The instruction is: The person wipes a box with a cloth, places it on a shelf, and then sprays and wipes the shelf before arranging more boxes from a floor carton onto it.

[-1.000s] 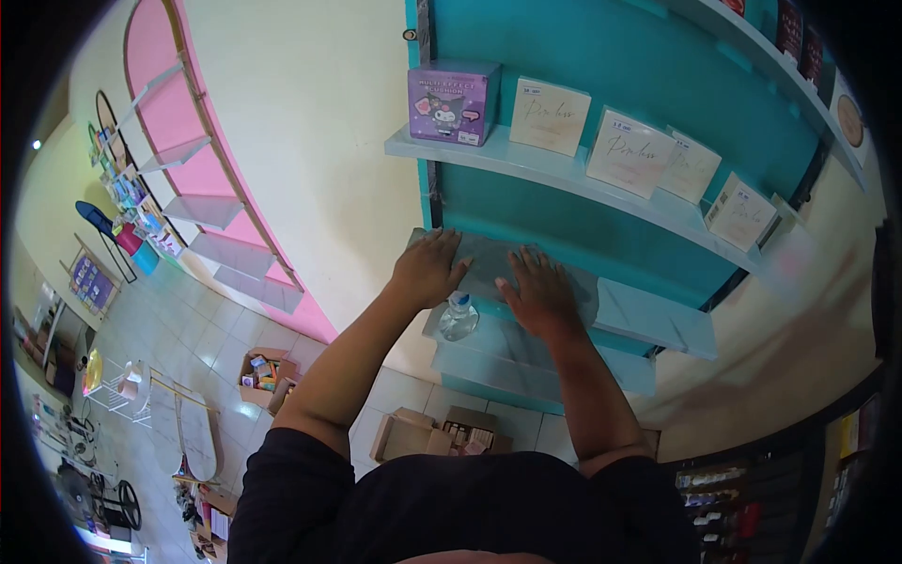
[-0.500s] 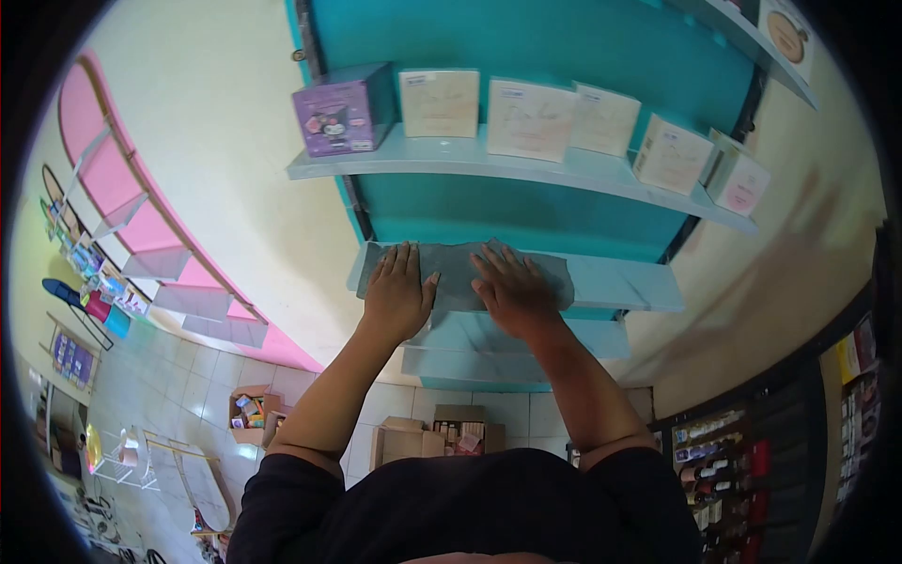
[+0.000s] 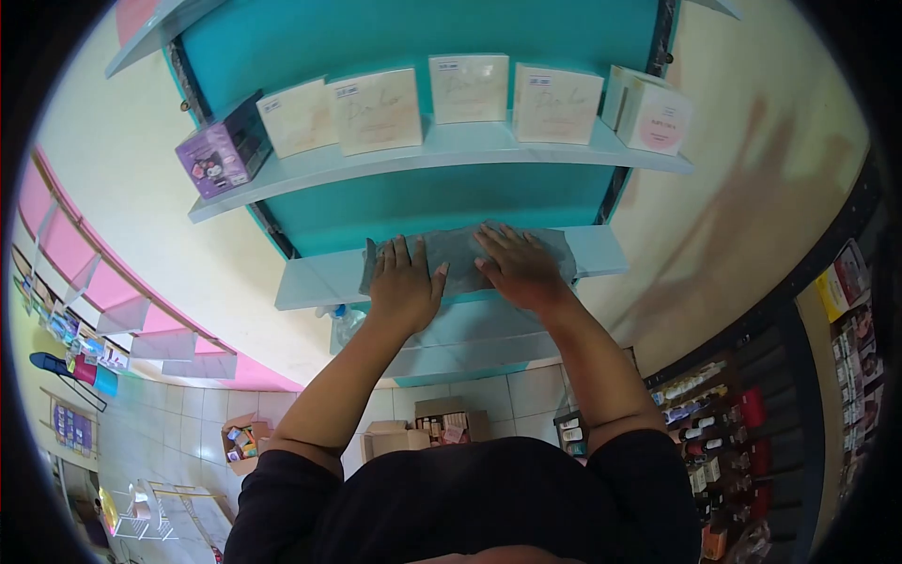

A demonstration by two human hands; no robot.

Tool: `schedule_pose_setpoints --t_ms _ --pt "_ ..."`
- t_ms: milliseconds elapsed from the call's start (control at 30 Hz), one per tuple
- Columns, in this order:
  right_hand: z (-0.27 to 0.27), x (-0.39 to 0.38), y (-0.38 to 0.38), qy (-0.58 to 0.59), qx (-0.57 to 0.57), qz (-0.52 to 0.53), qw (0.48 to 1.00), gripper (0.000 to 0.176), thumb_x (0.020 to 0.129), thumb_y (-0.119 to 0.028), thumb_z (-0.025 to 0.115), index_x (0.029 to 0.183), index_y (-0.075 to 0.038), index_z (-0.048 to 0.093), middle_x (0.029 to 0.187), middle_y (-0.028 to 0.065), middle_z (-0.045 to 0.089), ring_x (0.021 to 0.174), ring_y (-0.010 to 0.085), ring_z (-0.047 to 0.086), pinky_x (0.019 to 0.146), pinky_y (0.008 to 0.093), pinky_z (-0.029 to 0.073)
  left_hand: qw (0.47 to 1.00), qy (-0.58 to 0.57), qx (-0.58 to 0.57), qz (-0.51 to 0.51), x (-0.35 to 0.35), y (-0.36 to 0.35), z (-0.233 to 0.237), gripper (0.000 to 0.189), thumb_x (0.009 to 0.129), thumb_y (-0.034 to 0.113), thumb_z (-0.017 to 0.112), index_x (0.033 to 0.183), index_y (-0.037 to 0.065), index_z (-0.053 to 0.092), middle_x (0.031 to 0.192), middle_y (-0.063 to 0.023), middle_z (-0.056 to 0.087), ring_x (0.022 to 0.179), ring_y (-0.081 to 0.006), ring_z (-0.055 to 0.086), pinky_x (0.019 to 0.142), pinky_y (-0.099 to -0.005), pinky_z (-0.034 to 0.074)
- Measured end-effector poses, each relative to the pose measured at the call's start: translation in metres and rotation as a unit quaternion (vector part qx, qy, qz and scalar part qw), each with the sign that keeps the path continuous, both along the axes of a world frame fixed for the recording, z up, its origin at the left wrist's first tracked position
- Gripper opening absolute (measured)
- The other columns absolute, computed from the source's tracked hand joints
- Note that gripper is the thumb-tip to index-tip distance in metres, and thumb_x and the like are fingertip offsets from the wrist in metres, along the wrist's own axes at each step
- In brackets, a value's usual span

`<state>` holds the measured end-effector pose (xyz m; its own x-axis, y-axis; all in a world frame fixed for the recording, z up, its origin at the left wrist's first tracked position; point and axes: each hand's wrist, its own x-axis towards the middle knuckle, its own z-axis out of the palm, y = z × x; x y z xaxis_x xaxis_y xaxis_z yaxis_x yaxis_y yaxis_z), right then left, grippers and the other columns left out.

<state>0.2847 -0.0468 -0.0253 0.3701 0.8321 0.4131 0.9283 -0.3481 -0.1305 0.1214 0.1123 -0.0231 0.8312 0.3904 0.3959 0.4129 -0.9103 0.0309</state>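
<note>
A grey cloth [image 3: 460,266] lies spread along the white marbled shelf [image 3: 594,252]. On its left part my left hand [image 3: 406,282] rests flat, fingers stretched forward. My right hand [image 3: 519,268] presses flat on the cloth's right part with its fingers apart. Both hands are open, palms down, and grip nothing. Just above, an upper shelf [image 3: 460,155] carries a purple box [image 3: 218,160] and several cream boxes [image 3: 378,113] standing in a row.
Below the cloth are lower shelves [image 3: 470,355], with a clear plastic bottle [image 3: 348,324] at the left. Open cardboard boxes [image 3: 395,442] stand on the tiled floor. A dark rack of bottles [image 3: 714,451] is at the right, and small wall shelves [image 3: 164,346] hang at the left.
Hands and cloth have moved right along the shelf, baring more of its left end. The view has shifted too, and the clear bottle below now shows.
</note>
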Motion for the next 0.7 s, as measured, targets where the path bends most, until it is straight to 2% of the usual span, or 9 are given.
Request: schedule_pose_setpoints --t_ms 67,200,433,600,700 --pt "0.001 0.012 -0.014 0.003 -0.001 -0.008 1.000 0.054 0.102 -0.047 0.044 0.144 -0.014 0.050 0.152 0.0069 0.046 0.142 0.0293 0.041 0.116 0.0499 0.030 1.000 -0.012 0.006 -0.022 0.012 -0.013 0.000 0.067 0.104 0.048 0.033 0.144 -0.005 0.043 0.143 -0.0401 0.040 0.135 -0.0544 0.038 0.115 -0.0535 0.029" --pt "0.001 0.039 -0.041 -0.025 -0.015 -0.032 0.999 0.056 0.101 -0.048 0.044 0.145 -0.013 0.048 0.152 0.0068 0.046 0.141 0.0300 0.041 0.116 0.0495 0.031 0.999 0.001 0.003 -0.042 0.039 -0.039 0.003 0.067 0.103 0.049 0.033 0.145 -0.003 0.043 0.143 -0.0414 0.038 0.136 -0.0555 0.036 0.115 -0.0550 0.028" --pt "-0.003 0.078 -0.087 -0.022 -0.014 -0.067 0.997 0.059 0.101 -0.047 0.045 0.146 -0.009 0.046 0.152 0.0095 0.046 0.141 0.0315 0.041 0.115 0.0504 0.031 0.997 0.033 -0.040 -0.053 0.087 -0.085 0.003 0.072 0.103 0.051 0.033 0.147 -0.006 0.037 0.148 -0.0417 0.031 0.141 -0.0544 0.029 0.118 -0.0553 0.023" --pt "-0.006 0.089 -0.112 -0.019 0.005 -0.172 0.985 0.064 0.098 -0.046 0.048 0.146 -0.003 0.043 0.151 0.0120 0.046 0.142 0.0304 0.040 0.115 0.0555 0.029 0.994 0.039 -0.060 -0.080 0.120 -0.112 0.003 0.075 0.103 0.052 0.034 0.147 -0.008 0.035 0.149 -0.0421 0.029 0.141 -0.0550 0.027 0.119 -0.0553 0.021" --pt "-0.006 0.095 -0.122 0.000 0.007 -0.197 0.980 0.062 0.099 -0.043 0.048 0.146 -0.004 0.043 0.152 0.0126 0.045 0.143 0.0299 0.039 0.115 0.0570 0.029 0.993 0.034 -0.051 -0.099 0.137 -0.125 0.000 0.073 0.102 0.049 0.038 0.146 -0.011 0.035 0.147 -0.0435 0.030 0.140 -0.0561 0.029 0.118 -0.0561 0.023"
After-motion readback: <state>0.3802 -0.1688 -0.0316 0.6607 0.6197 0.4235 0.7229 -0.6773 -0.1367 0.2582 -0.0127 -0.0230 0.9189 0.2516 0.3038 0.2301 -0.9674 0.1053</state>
